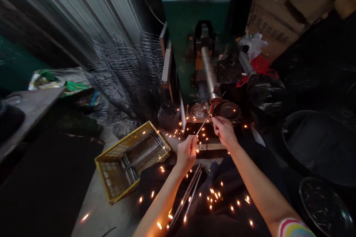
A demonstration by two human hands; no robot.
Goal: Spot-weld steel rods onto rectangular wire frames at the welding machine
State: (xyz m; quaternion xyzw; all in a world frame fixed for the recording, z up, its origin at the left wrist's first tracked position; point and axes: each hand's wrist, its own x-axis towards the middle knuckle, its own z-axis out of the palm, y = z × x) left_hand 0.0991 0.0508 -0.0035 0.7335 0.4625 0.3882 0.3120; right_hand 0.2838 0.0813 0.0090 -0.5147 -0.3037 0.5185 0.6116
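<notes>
My left hand [187, 152] is closed on the near end of a thin metal rod [202, 126], which slants up to the electrode tips of a green machine [178, 18]. Close to those tips, my right hand [224, 130] is pinched; whatever it grips is too small to make out. Orange sparks scatter around both hands and over my lap. Several long metal rods [187, 196] lie across my dark trousers. A small dish of metal bits [198, 111] sits just behind the rod's far end, with a dark round dish [230, 111] to its right.
A yellow plastic crate [104, 177] holding metal rods stands at the left. Behind it rise stacks of wire rings [125, 70]. On the right are a large black tub [286, 133], a bowl of small parts [325, 207] and cardboard boxes [272, 26].
</notes>
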